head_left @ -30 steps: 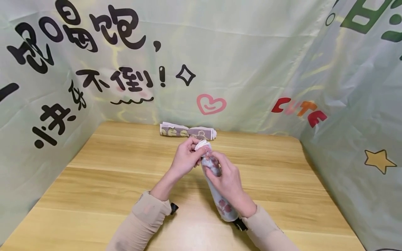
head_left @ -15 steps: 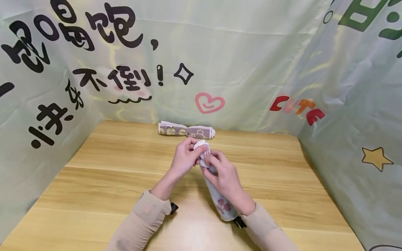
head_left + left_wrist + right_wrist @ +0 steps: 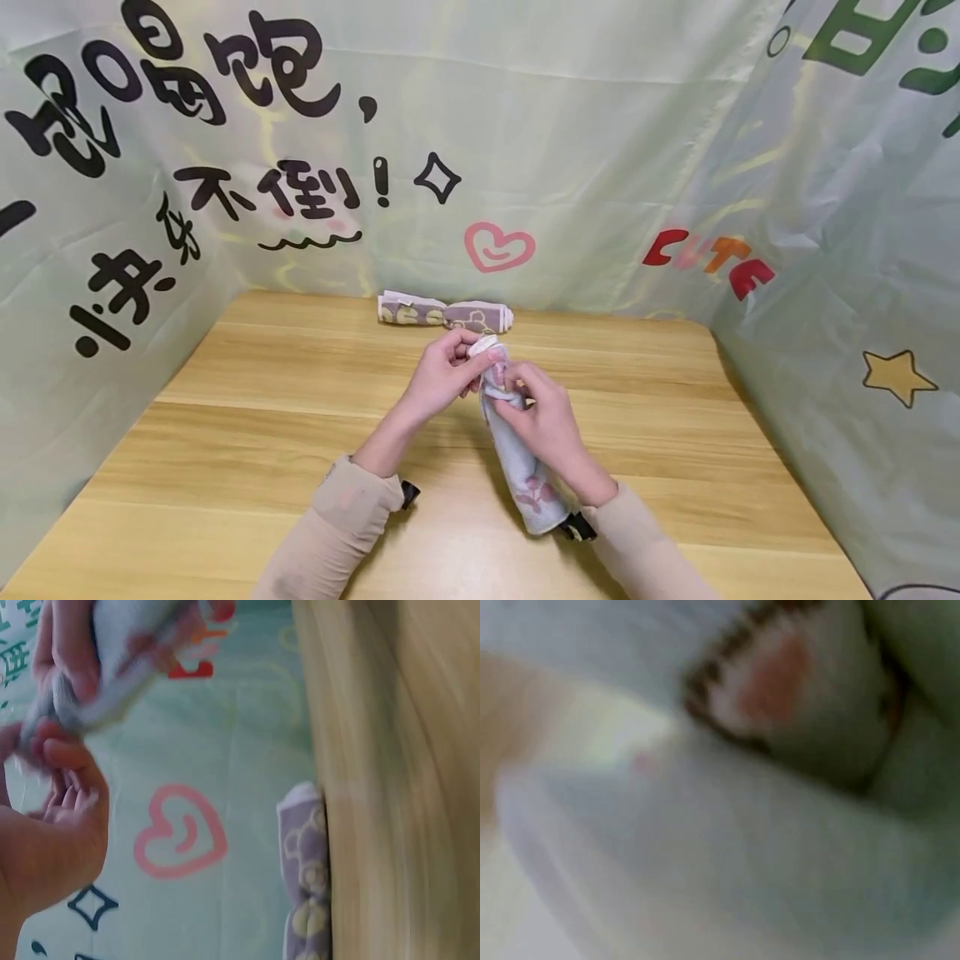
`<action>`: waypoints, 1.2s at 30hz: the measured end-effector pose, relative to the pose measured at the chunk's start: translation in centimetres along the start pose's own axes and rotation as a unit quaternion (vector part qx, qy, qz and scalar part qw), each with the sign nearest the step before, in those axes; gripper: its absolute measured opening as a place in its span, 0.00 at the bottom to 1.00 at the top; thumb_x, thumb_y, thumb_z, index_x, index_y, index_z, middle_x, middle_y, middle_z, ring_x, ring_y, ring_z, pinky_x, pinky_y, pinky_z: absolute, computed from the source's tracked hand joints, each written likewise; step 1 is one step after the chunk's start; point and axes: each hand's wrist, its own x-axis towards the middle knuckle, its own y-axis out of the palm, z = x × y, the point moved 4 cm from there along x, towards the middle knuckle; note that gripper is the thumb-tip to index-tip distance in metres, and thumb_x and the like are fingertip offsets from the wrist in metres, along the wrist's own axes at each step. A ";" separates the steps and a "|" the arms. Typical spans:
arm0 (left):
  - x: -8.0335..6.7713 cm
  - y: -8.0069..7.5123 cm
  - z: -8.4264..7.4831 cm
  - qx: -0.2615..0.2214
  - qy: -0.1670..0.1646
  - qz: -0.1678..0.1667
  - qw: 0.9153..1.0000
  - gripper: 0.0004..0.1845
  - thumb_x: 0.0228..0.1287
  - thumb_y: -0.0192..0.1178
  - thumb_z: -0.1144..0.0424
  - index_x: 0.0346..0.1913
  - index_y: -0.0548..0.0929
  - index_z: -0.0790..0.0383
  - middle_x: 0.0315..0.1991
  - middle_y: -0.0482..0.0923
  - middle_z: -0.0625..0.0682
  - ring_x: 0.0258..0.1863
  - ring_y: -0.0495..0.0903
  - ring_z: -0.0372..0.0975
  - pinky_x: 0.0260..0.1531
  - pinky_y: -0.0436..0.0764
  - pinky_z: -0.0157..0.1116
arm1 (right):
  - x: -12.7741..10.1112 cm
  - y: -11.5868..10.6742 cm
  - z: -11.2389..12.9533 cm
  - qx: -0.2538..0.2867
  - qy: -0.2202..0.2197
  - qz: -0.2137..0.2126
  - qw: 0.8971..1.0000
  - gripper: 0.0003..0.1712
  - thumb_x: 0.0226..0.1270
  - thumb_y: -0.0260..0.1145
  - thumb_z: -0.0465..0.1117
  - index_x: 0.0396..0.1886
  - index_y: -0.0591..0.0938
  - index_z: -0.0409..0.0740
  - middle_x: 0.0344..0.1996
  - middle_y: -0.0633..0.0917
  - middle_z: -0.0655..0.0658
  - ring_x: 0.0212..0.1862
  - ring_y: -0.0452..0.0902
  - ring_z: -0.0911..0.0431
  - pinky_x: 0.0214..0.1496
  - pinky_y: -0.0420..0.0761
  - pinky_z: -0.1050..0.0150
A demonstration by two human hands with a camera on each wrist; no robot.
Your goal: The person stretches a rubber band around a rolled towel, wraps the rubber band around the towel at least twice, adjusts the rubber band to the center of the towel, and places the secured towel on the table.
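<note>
Head view: both hands grip a pale rolled sock [image 3: 525,467] above the middle of the worktop [image 3: 225,433]. The left hand [image 3: 442,379] pinches its upper end, and the right hand [image 3: 543,421] curls round it just below. A second rolled sock [image 3: 446,315] lies by the back wall.

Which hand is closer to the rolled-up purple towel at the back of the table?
Left. The left hand is just in front of the rolled purple towel; the right hand sits farther back.
</note>
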 end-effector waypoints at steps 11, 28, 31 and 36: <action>-0.2 -1.6 -0.6 0.012 0.055 0.130 0.990 0.20 0.73 0.65 0.62 0.63 0.81 0.64 0.52 0.80 0.58 0.41 0.80 0.43 0.38 0.82 0.33 | 0.2 -0.4 -0.2 0.293 0.185 0.129 0.929 0.15 0.64 0.70 0.25 0.44 0.72 0.33 0.42 0.82 0.41 0.28 0.84 0.56 0.28 0.86 0.65; 0.2 -2.2 -0.4 0.021 0.004 0.026 0.999 0.11 0.70 0.67 0.62 0.49 0.84 0.65 0.40 0.83 0.59 0.30 0.81 0.41 0.25 0.84 0.34 | 0.4 -0.4 2.1 0.064 0.040 0.072 0.995 0.30 0.60 0.81 0.36 0.61 0.79 0.44 0.54 0.84 0.42 0.39 0.89 0.48 0.36 0.90 0.60; 0.2 -2.0 -0.5 0.030 0.011 0.016 0.999 0.10 0.70 0.68 0.63 0.48 0.84 0.65 0.42 0.83 0.59 0.33 0.82 0.42 0.27 0.86 0.36 | 0.3 -0.3 2.1 0.032 0.024 0.068 0.997 0.30 0.61 0.80 0.36 0.61 0.79 0.44 0.53 0.84 0.43 0.39 0.88 0.49 0.35 0.89 0.63; 0.1 -1.7 -0.7 0.038 0.022 -0.003 0.999 0.09 0.69 0.68 0.65 0.48 0.84 0.67 0.44 0.83 0.60 0.34 0.82 0.41 0.28 0.86 0.36 | 0.1 -0.1 2.0 -0.050 -0.034 0.033 0.998 0.31 0.59 0.81 0.36 0.60 0.79 0.41 0.50 0.86 0.40 0.38 0.86 0.50 0.33 0.88 0.65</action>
